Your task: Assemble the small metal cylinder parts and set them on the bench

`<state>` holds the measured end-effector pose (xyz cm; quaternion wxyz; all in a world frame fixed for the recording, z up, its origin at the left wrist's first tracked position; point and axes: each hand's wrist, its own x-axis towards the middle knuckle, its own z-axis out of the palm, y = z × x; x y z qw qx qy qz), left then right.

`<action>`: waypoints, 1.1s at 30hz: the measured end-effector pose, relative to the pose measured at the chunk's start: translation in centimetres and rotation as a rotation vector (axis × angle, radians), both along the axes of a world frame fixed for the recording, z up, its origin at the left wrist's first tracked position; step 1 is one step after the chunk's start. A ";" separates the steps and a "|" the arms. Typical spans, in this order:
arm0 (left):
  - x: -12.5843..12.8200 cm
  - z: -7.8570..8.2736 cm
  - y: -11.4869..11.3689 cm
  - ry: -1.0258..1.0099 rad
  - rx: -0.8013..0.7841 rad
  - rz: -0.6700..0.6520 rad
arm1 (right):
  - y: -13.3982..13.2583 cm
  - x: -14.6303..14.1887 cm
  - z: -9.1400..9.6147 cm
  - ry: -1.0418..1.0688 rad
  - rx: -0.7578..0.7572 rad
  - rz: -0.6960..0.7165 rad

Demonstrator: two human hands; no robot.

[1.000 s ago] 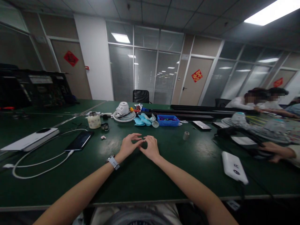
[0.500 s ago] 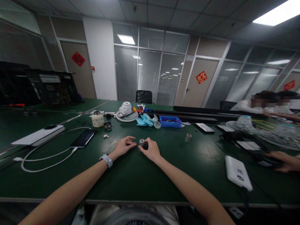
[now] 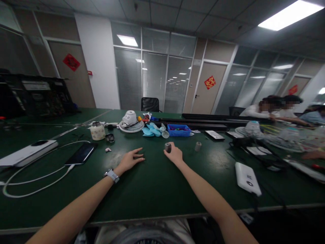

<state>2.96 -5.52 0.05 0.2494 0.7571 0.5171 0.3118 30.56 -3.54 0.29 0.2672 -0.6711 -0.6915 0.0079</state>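
Note:
My right hand [image 3: 174, 155] is closed around a small grey metal cylinder [image 3: 168, 147], held just above the green table [image 3: 152, 189] in the middle of the head view. My left hand [image 3: 131, 158], with a watch on its wrist, rests flat on the table with fingers stretched out and holds nothing. A second small grey cylinder [image 3: 197, 146] stands on the table to the right of my right hand. Beyond my hands lie light blue fan blades [image 3: 153, 130], a white fan part on a round grille [image 3: 130, 121] and a blue tray [image 3: 179, 130] of small parts.
At left lie a dark phone [image 3: 81, 153] with a white cable [image 3: 38, 178], a white box [image 3: 26, 153], a cream jar [image 3: 97, 131] and a small metal ring [image 3: 110, 138]. A white power bank [image 3: 247, 178] lies at right. Other people [image 3: 274, 108] work at the far right.
My hands have come apart. My right hand has carried the grey cylinder forward and to the right, while my left hand has let go and now lies flat on the table.

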 end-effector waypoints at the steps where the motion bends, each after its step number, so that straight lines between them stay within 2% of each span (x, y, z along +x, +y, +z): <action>1: 0.0 0.0 0.0 0.007 0.007 0.005 | 0.7 1.7 0.0 -0.004 0.000 -0.084; 4: 0.1 -0.1 0.2 0.013 0.001 0.034 | 2.4 6.6 -0.2 0.007 0.004 -0.290; 7: 0.2 0.0 0.3 -0.032 -0.026 0.037 | 3.4 9.5 -0.5 0.038 0.026 -0.389; 11: 0.4 0.1 0.2 -0.080 -0.049 0.051 | 4.3 10.5 -0.8 0.050 0.053 -0.416; 16: 0.5 0.0 0.1 -0.091 -0.017 0.094 | 4.3 10.1 -0.7 0.018 0.079 -0.432; 18: 0.6 -0.1 0.2 -0.121 0.000 0.146 | 3.5 8.9 -0.3 -0.038 0.130 -0.395; 20: 0.5 0.0 0.3 -0.150 0.009 0.223 | 2.2 6.6 0.0 -0.104 0.187 -0.300; 23: 0.4 0.1 0.5 -0.179 0.001 0.335 | 0.0 1.1 0.1 -0.157 0.212 -0.017; 26: 0.1 -0.2 0.8 -0.251 -0.016 0.371 | -1.6 -4.5 -0.2 -0.123 0.124 0.268; 29: 0.0 -0.6 1.1 -0.303 -0.004 0.371 | -2.0 -8.3 -0.5 -0.081 0.006 0.361; 33: 0.0 -0.9 1.2 -0.280 0.013 0.360 | -1.7 -9.9 -0.8 -0.093 -0.034 0.408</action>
